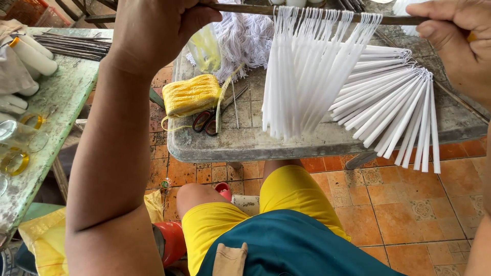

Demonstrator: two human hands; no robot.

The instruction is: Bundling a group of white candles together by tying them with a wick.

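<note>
1. While I sit at the stone table [245, 145], my left hand [153, 28] is closed around the near-left end of a thin dark rod [245, 8]; my right hand [458, 43] pinches the right end between thumb and fingers.
2. Rod: held level above the table's far side, stiff and slender. I judge it best gripped at the two bare ends, as now, clear of the load.
3. Hanging candles [302, 76]: slim, white, tapered, strung by wicks in a row along the rod, dangling over the tabletop. They look light, waxy and brittle; likely to snap or mark if squeezed, so the rod is the handle.
4. Fanned candle bundle [394, 110]: same white tapers, lying on the table's right side, tips overhanging the near edge.
5. White wick string [243, 38]: loose heap, far middle of the table.
6. Yellow twine roll [190, 94]: left part of the table, soft.
7. Scissors [207, 120]: lying just near the twine, red handles.
8. Spare dark rods [74, 43]: stacked on the green side table [61, 102] at left.
9. Containers: clear glasses [18, 138] on the green table's near-left part; one shows a yellowish ring, contents otherwise not discernible.
</note>
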